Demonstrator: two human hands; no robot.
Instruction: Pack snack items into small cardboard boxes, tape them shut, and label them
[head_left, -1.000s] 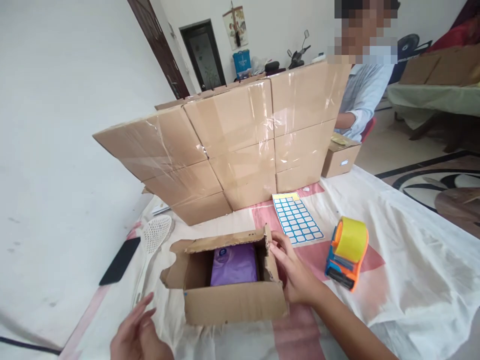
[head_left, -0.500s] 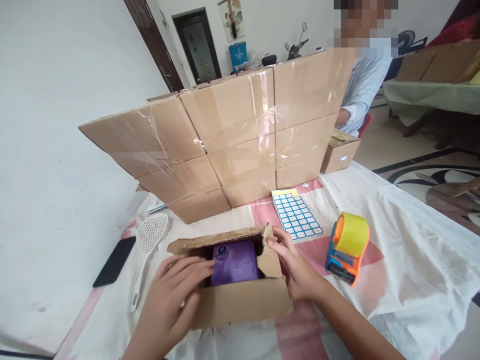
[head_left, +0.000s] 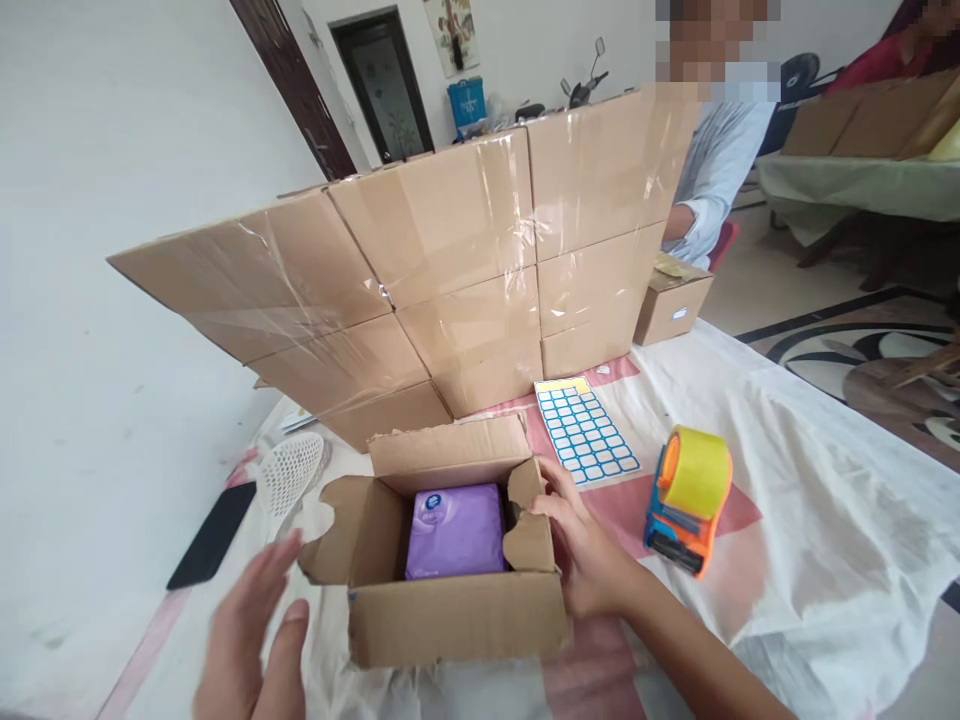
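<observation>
A small open cardboard box (head_left: 457, 615) stands on the table in front of me, its flaps up. Inside lies a purple packet (head_left: 456, 530) with a round blue mark. My right hand (head_left: 581, 545) rests against the box's right side, its fingers touching the torn right flap. My left hand (head_left: 251, 640) hovers open to the left of the box, fingers apart, holding nothing, close to the left flap.
A wall of taped cardboard boxes (head_left: 450, 270) stands behind. A blue label sheet (head_left: 586, 432) and an orange tape dispenser with yellow tape (head_left: 688, 497) lie to the right. A white slotted spoon (head_left: 289, 470) and black phone (head_left: 210, 535) lie left. A person (head_left: 712, 170) sits beyond by another small box (head_left: 673, 308).
My left hand has pulled back out of the box to its left side. The box flaps now stand open, showing the whole purple packet. My right hand stays at the right flap.
</observation>
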